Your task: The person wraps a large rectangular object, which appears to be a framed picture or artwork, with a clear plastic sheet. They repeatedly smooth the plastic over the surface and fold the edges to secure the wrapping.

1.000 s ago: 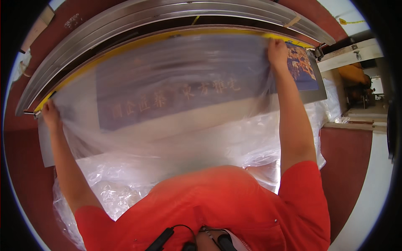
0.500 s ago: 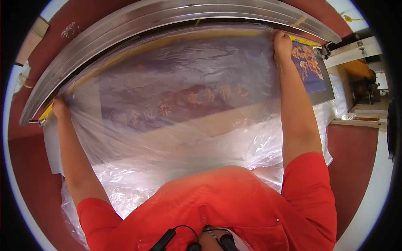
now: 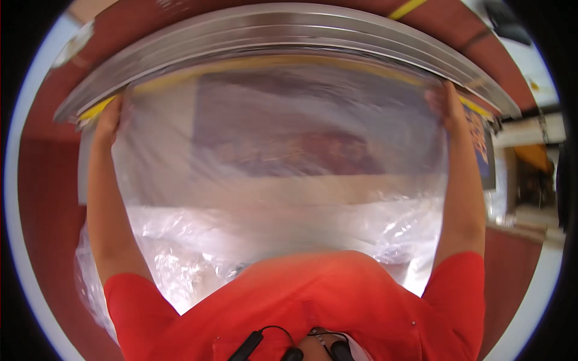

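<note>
The person's left hand (image 3: 110,118) and right hand (image 3: 444,103) each grip an upper corner of a clear plastic sheet (image 3: 283,150), stretched between them over a printed panel (image 3: 289,141). Its far edge seems nearly seated at the metal rail (image 3: 283,33); the near slack is unsmoothed.

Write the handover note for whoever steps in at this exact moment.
Left hand: gripping the far left corner of the clear plastic sheet, arm stretched out.
Right hand: gripping the far right corner, arm stretched out.
The sheet is spread taut between both hands over a flat printed panel, its far edge up against the curved metal rail. The near part lies crumpled and bunched by the person's body.
Done: the far edge is drawn out to the rail.
Left: the near end is not smoothed; both corners are only held by hand.
</note>
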Available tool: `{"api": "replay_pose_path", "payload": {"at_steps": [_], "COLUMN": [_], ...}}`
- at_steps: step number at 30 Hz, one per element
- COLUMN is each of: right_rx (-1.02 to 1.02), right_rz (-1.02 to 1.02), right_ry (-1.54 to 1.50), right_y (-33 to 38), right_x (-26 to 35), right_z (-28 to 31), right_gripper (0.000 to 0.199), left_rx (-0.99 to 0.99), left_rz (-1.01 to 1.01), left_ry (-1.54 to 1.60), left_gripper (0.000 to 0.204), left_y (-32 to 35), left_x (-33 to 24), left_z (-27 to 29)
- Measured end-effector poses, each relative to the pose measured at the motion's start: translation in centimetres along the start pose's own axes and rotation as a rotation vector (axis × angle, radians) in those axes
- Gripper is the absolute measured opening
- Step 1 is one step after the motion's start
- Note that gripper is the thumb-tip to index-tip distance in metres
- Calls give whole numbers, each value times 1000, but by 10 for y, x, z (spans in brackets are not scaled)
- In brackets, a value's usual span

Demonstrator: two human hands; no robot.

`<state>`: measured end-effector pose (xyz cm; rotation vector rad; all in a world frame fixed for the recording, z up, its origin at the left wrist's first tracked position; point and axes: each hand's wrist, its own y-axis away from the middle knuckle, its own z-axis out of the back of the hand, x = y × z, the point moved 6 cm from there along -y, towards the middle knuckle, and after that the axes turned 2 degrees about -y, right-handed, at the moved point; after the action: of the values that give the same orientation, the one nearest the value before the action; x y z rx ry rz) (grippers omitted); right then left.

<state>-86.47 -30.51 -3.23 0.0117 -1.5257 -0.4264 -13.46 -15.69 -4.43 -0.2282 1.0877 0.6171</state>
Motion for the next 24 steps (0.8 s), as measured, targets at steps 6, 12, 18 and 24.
{"api": "replay_pose_path", "payload": {"at_steps": [6,12,18,24], "right_rx": [-39,-115,1155,1468], "right_rz": [370,872,332,582], "right_ry": [402,1402,470,1065], "right_y": [-2,3,320,354], "right_x": [38,58,-25,-143], "right_z": [19,73,-176,-113], "right_gripper": [25,43,28,19], "left_rx": [250,309,-8,-239], "left_rz": [145,59,-3,-281], "left_ry": [-270,-310,-592,-656], "left_gripper": [35,18,19,25], "left_y": [70,115,129,128], "left_x": [8,55,53,-37], "left_z": [47,106,136,144]}}
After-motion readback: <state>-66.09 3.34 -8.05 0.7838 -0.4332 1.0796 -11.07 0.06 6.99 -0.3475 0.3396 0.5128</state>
